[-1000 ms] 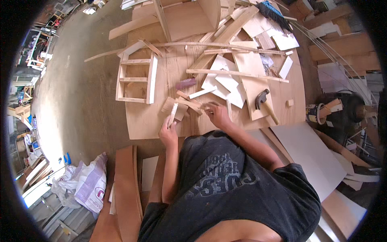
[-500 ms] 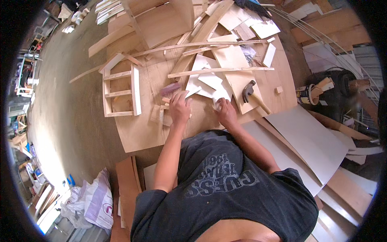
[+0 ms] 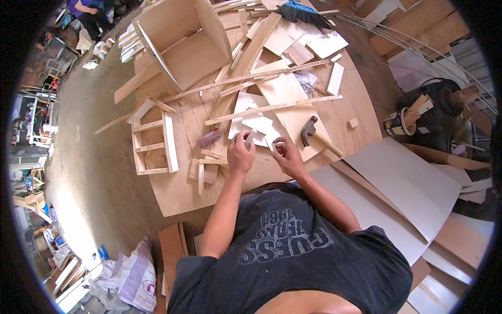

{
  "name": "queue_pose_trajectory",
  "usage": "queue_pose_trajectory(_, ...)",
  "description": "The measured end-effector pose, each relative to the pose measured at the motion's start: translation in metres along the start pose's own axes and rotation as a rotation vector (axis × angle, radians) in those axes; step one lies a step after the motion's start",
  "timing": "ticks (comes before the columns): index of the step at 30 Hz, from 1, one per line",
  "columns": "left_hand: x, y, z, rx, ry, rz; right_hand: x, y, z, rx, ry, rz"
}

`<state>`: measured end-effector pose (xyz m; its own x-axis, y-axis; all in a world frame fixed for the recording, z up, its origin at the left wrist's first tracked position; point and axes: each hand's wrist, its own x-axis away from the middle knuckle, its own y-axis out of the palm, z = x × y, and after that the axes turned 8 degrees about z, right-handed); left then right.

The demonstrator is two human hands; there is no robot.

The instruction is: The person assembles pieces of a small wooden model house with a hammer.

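Note:
Over the near part of the plywood table (image 3: 172,196), my left hand (image 3: 241,154) is closed with a small greyish piece (image 3: 250,137) between thumb and fingers; its kind is unclear. Just to the right, my right hand (image 3: 288,158) has its fingers bent together at a small whitish piece (image 3: 272,146), partly hidden. Cut white boards (image 3: 256,123) lie right beyond both hands. A purple block (image 3: 209,138) rests left of my left hand, near small wood offcuts (image 3: 208,172). To the right of my right hand, a claw hammer (image 3: 309,131) lies on a plywood strip.
A house-shaped wooden shelf frame (image 3: 170,144) lies at the table's left. Farther back are a large open plywood box (image 3: 193,52), long wood strips (image 3: 272,110) and a blue-black brush (image 3: 300,14). Large grey sheets (image 3: 402,183) lean at the right. Another person (image 3: 86,11) is far left.
The view has shifted, bringing more of the box and a distant person into sight. My hands have come closer together, and the grey piece now shows in my left fingers.

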<state>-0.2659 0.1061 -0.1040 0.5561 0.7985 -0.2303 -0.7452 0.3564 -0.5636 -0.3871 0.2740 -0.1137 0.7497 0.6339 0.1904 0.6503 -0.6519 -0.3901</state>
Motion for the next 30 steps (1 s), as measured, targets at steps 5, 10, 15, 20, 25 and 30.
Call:
queue_pose_trajectory(5, 0.014, -0.018, 0.048, 0.218, -0.127, 0.113, -0.013, -0.028, -0.025, -0.418, -0.141, -0.130)
queue_pose_trajectory(10, 0.028, -0.030, 0.084, 0.270, -0.229, 0.084, -0.016, -0.068, -0.069, -0.343, -0.101, -0.319)
queue_pose_trajectory(15, 0.041, -0.018, 0.095, 0.473, -0.355, 0.084, -0.030, -0.079, -0.053, -0.358, -0.220, -0.359)
queue_pose_trajectory(20, 0.065, 0.001, 0.083, 0.480, -0.442, 0.102, -0.033, -0.088, -0.042, -0.199, -0.262, -0.420)
queue_pose_trajectory(25, 0.101, 0.018, 0.063, 0.321, -0.546, 0.164, -0.033, -0.071, -0.014, 0.025, -0.187, -0.423)
queue_pose_trajectory(30, 0.131, 0.032, 0.036, 0.169, -0.646, 0.175, -0.032, -0.051, 0.017, 0.235, -0.329, -0.343)
